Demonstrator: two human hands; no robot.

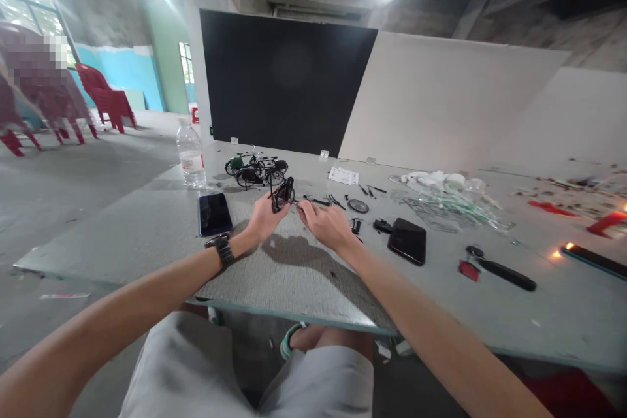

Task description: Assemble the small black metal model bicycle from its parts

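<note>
My left hand (pixel 262 219) holds up a partly built black miniature bicycle model (pixel 283 196) by its lower end. My right hand (pixel 323 225) reaches in from the right, its fingertips pinching the model's lower edge. Two finished-looking miniature bicycles (pixel 255 168) stand just beyond the hands. A small black spoked wheel (pixel 358 206) and thin black parts (pixel 323 201) lie right of the model. A black smartphone (pixel 214 214) lies left of my left hand, and another (pixel 407 241) lies to the right of my right hand.
A plastic water bottle (pixel 191 155) stands at the left of the grey table (pixel 122 241). Clear plastic sprues (pixel 450 210), a paper sheet (pixel 343 175), a black-handled tool (pixel 507 274) and scattered red pieces (pixel 551 208) lie to the right. Red plastic chairs (pixel 105 96) stand behind.
</note>
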